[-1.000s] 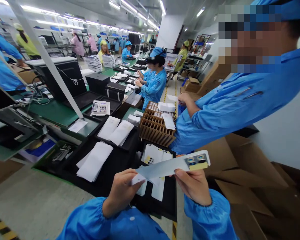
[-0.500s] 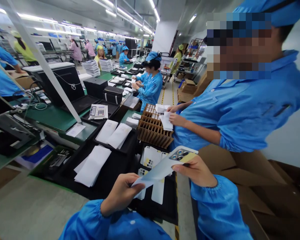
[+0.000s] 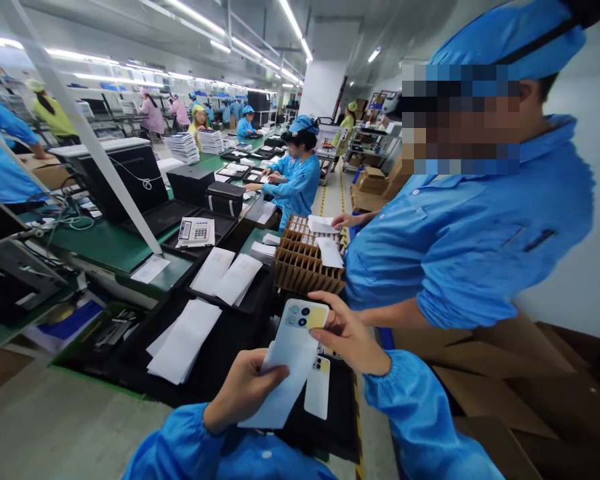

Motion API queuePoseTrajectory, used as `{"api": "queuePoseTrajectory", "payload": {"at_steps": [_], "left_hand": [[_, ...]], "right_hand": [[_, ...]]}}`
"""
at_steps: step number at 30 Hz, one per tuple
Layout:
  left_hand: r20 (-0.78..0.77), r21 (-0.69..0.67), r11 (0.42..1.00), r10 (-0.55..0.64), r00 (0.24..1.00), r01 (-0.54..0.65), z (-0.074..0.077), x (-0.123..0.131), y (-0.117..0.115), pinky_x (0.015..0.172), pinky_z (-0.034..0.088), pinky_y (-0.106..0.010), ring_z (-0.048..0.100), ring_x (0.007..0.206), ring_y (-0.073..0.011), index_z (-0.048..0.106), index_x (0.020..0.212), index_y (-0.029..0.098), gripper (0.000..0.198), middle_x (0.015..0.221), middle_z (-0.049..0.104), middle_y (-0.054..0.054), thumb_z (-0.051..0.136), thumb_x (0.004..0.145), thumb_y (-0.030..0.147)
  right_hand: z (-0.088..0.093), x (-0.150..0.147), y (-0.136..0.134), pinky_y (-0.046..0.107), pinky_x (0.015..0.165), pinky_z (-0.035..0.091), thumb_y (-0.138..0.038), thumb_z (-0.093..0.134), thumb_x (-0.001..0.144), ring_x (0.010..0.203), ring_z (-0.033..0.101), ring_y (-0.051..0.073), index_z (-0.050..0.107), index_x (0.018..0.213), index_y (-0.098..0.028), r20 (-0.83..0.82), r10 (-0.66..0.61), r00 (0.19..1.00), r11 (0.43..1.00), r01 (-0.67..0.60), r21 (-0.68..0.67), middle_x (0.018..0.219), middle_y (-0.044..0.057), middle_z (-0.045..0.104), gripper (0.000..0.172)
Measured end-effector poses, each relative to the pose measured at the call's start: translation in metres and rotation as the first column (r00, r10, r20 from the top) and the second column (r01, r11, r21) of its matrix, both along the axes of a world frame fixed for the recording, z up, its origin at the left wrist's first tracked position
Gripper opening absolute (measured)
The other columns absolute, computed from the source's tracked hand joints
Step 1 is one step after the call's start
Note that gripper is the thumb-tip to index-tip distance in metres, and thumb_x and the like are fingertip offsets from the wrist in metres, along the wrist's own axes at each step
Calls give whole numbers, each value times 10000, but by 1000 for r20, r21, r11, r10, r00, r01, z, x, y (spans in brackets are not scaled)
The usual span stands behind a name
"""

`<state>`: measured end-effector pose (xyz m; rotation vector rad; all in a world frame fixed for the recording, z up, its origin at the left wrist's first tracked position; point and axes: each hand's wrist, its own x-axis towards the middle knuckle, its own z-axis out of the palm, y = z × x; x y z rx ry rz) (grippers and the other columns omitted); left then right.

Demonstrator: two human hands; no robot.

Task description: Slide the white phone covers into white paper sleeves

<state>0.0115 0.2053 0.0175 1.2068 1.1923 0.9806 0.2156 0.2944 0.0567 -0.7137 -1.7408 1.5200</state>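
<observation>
A pale phone back cover (image 3: 297,347) is held up in front of me, its lenses and a yellow patch at the top. My left hand (image 3: 247,387) is closed on its left edge, thumb lying across the front. Pinching the top right corner is my right hand (image 3: 353,333), its fingers partly hidden behind the cover. White material shows at the cover's left edge and lower end; whether it is a separate sheet I cannot tell. Another phone back cover (image 3: 317,397) lies below in a black tray (image 3: 337,427), with more covers partly hidden behind my right hand.
White paper stacks (image 3: 185,340) lie on black trays to the left, near a calculator (image 3: 196,232). A divided cardboard box (image 3: 307,273) stands ahead, a co-worker's hand (image 3: 347,221) at papers on it. Cardboard boxes (image 3: 505,373) fill the right side.
The cover has turned from a slanted angle to face me more, and my right hand has moved left with its top end. The co-worker's nearer hand has left the papers and lowered.
</observation>
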Motion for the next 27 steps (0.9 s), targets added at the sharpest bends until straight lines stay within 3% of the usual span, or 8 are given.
{"api": "queuePoseTrajectory", "payload": {"at_steps": [2,5,8,12,15,18,21,27], "left_hand": [[261,-106,985,-104,960,136,-3,-2,-2,579,400,-242,515,620,-140,680,780,113,350,691,612,-27,720,685,448],[693,-138,889,-228,684,436,-8,0,-4,768,476,-359,626,820,-252,657,1078,87,607,969,679,-131,702,548,381],[842,-116,810,-228,490,575,-12,7,-4,834,463,-382,645,884,-288,647,1082,28,670,1004,681,-179,566,479,309],[872,-141,841,-144,468,522,-14,15,-1,633,454,-317,629,702,-233,617,1080,69,730,872,686,-128,469,387,241],[862,-150,839,-149,484,524,-15,15,3,619,430,-305,614,714,-232,612,1048,78,716,844,678,-119,456,362,212],[875,-125,831,-164,455,542,-17,14,5,648,416,-300,600,728,-225,632,970,48,630,790,660,-121,447,391,216],[900,-106,849,-140,413,518,-20,13,6,690,406,-298,578,725,-201,644,931,26,605,790,639,-113,439,392,211],[892,-116,865,-125,434,488,-22,10,8,690,416,-304,595,718,-209,663,948,36,615,804,671,-123,437,401,204]], "right_hand": [[1,-3,-3,205,608,508,-267,675,839,689,668,111,357,1344,-262,-91,-18,996,998,12,-63,843,-8,716,597],[1,-9,-5,201,622,508,-247,684,833,719,680,107,405,1245,-248,-163,13,987,996,-28,-88,874,3,728,498],[-1,-13,-5,185,603,509,-241,705,812,696,667,94,445,1197,-237,-178,12,984,995,-30,-97,844,-15,713,464],[-7,-15,-6,176,490,517,-266,715,797,578,604,73,465,1197,-253,-120,106,987,981,-123,-148,823,-36,655,472],[-12,-14,-6,180,487,516,-316,703,806,596,598,74,515,1180,-237,-82,152,985,976,-163,-145,888,1,647,426],[-16,-14,-6,224,608,531,-370,678,823,715,621,111,642,1021,-175,20,178,984,984,-178,16,907,51,655,280],[-16,-14,-6,291,773,517,-415,669,821,867,623,159,684,936,-150,102,217,971,961,-231,155,981,91,655,289],[-19,-13,-6,303,781,515,-396,709,783,993,599,191,643,1058,-197,151,211,966,972,-224,76,1138,100,595,346]]}}
